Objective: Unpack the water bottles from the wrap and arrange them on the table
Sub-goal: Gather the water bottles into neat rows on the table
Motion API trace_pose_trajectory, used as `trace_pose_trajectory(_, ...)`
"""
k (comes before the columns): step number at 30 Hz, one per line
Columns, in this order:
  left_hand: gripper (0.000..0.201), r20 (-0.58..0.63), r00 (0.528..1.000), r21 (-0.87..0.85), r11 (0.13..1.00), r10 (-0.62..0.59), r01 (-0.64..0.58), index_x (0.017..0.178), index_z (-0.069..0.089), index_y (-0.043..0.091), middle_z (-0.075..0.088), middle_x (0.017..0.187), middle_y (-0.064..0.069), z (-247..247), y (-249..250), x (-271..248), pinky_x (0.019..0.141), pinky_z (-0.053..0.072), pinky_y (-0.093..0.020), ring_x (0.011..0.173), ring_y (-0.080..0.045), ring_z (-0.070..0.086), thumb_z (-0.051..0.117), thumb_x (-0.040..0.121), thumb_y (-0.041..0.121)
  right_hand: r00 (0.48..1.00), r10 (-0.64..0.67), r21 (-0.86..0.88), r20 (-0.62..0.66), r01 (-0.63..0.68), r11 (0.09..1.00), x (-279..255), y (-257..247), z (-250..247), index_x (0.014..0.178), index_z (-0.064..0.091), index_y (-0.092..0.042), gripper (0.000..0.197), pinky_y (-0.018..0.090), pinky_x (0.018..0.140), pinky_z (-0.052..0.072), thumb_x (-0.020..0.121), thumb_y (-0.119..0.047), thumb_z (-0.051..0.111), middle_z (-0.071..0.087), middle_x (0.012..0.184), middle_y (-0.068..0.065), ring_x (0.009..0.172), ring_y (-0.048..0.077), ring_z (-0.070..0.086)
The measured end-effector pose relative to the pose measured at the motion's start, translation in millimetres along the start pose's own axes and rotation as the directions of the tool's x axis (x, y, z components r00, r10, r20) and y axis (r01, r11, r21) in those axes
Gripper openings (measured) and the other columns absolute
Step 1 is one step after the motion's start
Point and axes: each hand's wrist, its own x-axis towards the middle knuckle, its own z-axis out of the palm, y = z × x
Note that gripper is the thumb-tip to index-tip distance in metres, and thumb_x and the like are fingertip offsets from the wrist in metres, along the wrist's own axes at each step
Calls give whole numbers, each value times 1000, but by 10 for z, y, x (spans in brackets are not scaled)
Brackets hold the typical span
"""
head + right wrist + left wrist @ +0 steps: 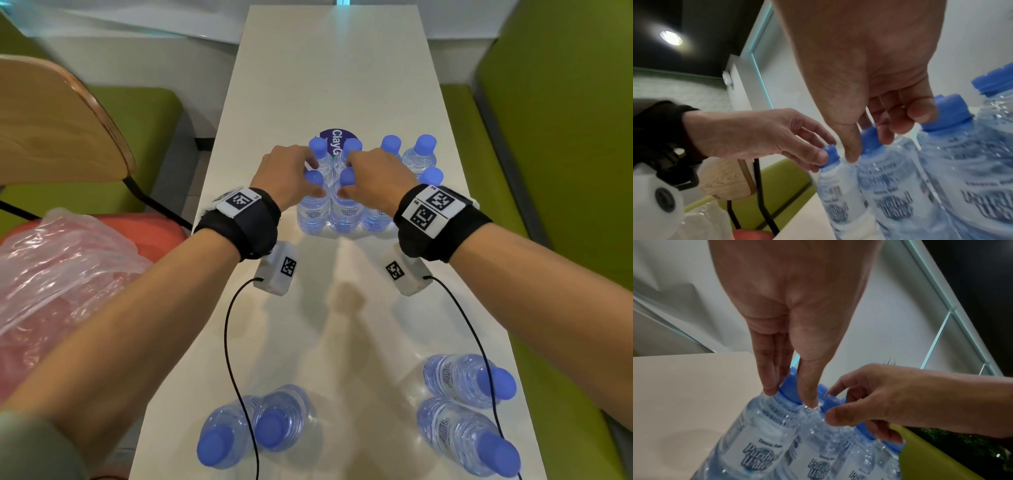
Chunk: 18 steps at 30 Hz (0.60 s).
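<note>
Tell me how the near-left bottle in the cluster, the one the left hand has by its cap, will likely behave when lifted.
The bottle looks full, so probably heavy for its size. The left hand pinches only the blue cap, so the bottle may swing or slip. Its thin ribbed wall would likely dent if squeezed. Neighbouring bottles touch it and could tip.

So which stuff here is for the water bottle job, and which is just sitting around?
For the job:
- left hand and right hand, each pinching a bottle neck
- cluster of upright bottles
- four bottles already set out
- table

Just lying about:
- crumpled plastic wrap
- wooden chair
- green benches
</note>
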Motion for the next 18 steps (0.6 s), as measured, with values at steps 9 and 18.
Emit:
trace_pose_trajectory(9,16,-41,997,-11,998,68,-69,93,71,21,74,90,3,-535,191,-629,78,53,-29,76,-17,67,71,80,31,986,-138,-44,-92,134,990,-573,-457,-287,124,58,-13,38,35,77,45,93,-35,61,64,106,8,103,28,59)
trace_pose_trajectory(18,17,133,990,14,999,49,-51,89,72,25,73,81,5,-660,-62,-1867,53,41,-18,62,-10,70,67,83,40,961,-257,-35,105,262,964,-1704,-899,102,124,59,-22,41,28,74,38,90,-44,63,54,88,-5,105,23,60)
